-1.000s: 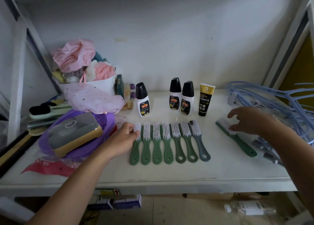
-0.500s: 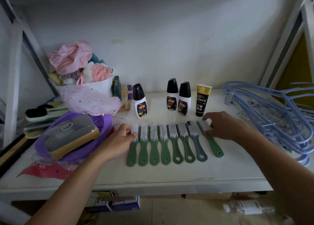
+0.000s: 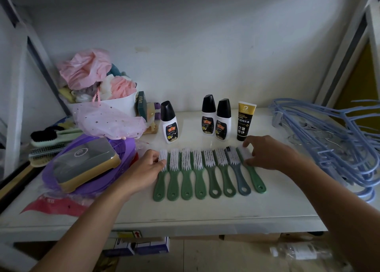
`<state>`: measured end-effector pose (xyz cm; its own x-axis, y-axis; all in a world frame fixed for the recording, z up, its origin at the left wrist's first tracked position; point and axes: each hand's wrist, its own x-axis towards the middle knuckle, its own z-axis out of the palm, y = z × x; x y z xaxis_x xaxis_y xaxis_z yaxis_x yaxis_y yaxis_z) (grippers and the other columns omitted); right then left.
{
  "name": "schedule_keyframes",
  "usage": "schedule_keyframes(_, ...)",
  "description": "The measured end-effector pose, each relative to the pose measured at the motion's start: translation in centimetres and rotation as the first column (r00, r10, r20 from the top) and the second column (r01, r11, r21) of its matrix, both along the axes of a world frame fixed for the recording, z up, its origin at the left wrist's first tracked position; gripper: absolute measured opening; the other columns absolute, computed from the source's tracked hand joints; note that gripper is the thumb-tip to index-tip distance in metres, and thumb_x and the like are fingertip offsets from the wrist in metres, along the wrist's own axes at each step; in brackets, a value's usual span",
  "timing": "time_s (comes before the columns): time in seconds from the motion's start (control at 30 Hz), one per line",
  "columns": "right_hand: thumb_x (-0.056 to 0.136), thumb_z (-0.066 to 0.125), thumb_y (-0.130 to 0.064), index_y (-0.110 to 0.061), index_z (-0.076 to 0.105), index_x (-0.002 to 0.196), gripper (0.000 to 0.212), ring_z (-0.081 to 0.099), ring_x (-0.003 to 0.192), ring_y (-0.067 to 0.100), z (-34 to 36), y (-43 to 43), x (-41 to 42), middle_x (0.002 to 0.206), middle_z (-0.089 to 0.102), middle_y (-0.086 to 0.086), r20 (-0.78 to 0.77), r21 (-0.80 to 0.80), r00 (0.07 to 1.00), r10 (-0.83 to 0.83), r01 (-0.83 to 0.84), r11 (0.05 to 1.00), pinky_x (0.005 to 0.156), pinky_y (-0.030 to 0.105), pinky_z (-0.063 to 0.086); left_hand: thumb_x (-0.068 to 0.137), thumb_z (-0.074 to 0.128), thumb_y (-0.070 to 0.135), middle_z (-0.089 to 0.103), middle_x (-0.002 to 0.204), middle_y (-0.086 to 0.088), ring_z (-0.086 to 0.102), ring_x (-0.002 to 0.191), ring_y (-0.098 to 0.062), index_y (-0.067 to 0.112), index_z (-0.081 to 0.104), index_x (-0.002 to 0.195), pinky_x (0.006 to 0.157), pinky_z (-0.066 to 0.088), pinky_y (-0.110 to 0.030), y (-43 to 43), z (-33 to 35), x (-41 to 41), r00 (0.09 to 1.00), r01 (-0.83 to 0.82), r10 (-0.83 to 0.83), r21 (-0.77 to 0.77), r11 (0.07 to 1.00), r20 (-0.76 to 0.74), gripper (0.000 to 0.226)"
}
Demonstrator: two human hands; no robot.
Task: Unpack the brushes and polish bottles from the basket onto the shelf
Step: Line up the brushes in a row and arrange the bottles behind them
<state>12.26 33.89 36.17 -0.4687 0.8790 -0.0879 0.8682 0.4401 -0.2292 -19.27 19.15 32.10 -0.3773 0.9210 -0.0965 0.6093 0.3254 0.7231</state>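
Observation:
Several green-handled brushes with white bristles lie side by side in a row [image 3: 200, 173] on the white shelf [image 3: 205, 210], one grey among them. My left hand [image 3: 144, 169] rests against the head of the leftmost brush [image 3: 161, 177]. My right hand [image 3: 265, 152] pinches the bristle head of the rightmost green brush [image 3: 255, 179], which lies against the grey brush [image 3: 239, 175]. Behind the row stand three white polish bottles with black caps [image 3: 169, 123] [image 3: 207, 115] [image 3: 223, 119] and a black-and-gold tube [image 3: 244, 120]. A purple basket [image 3: 123, 146] sits at the left.
A clear-lidded gold box [image 3: 86, 165] lies on the purple basket. Behind it a white tub [image 3: 119, 105] holds pink bath puffs. Larger brushes [image 3: 51, 140] are stacked at far left. A pile of blue hangers [image 3: 333, 140] fills the right end. Boxes sit below the shelf.
My right hand has carried the green brush from the right side leftward and laid it against the grey brush at the row's end. My left hand has stayed at the leftmost brush.

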Motion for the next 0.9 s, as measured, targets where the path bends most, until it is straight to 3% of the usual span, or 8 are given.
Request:
schedule_keyframes(0.33,0.082,0.076,-0.038,-0.027,0.052,0.128,0.053,0.063,0.089,0.015,-0.35,0.14,-0.06,0.111,0.064,0.001,0.000,0.008,1.000,0.002,-0.002,1.000,0.078,0.034,0.058,0.102,0.052,0.041,0.057,0.136,0.007,0.053,0.126,-0.012,0.026,0.051,0.133,0.111,0.039,-0.037,0.02,0.03,0.01,1.000,0.012,-0.012,-0.010,1.000,0.009,0.034)
schedule_keyframes(0.47,0.083,0.075,-0.038,-0.026,0.051,0.129,0.053,0.063,0.089,0.014,-0.48,0.16,-0.02,0.111,0.065,0.001,-0.005,0.007,1.000,0.010,-0.010,1.000,0.076,0.032,0.058,0.101,0.052,0.040,0.060,0.129,0.012,0.057,0.119,-0.010,0.029,0.054,0.129,0.103,0.042,-0.033,-0.02,0.08,0.01,1.000,-0.006,0.006,-0.009,1.000,0.009,0.030)
schedule_keyframes(0.73,0.085,0.071,-0.045,-0.024,0.052,0.131,0.053,0.064,0.088,0.015,-0.76,0.23,-0.08,0.113,0.066,0.003,-0.010,0.021,1.000,-0.001,0.001,1.000,0.078,0.035,0.058,0.102,0.053,0.033,0.061,0.134,0.006,0.056,0.123,-0.013,0.023,0.055,0.134,0.106,0.042,-0.034,0.24,0.28,0.21,0.999,-0.034,0.034,-0.004,0.999,0.019,0.034)
schedule_keyframes(0.9,0.086,0.069,-0.047,-0.025,0.054,0.131,0.052,0.064,0.088,0.012,-0.40,0.31,-0.22,0.113,0.066,0.001,0.007,0.017,1.000,-0.008,0.008,1.000,0.075,0.030,0.055,0.100,0.055,0.031,0.062,0.131,0.006,0.058,0.118,-0.013,0.025,0.057,0.125,0.105,0.043,-0.033,0.63,0.40,-0.47,0.998,-0.050,0.051,-0.005,0.999,0.022,0.025)
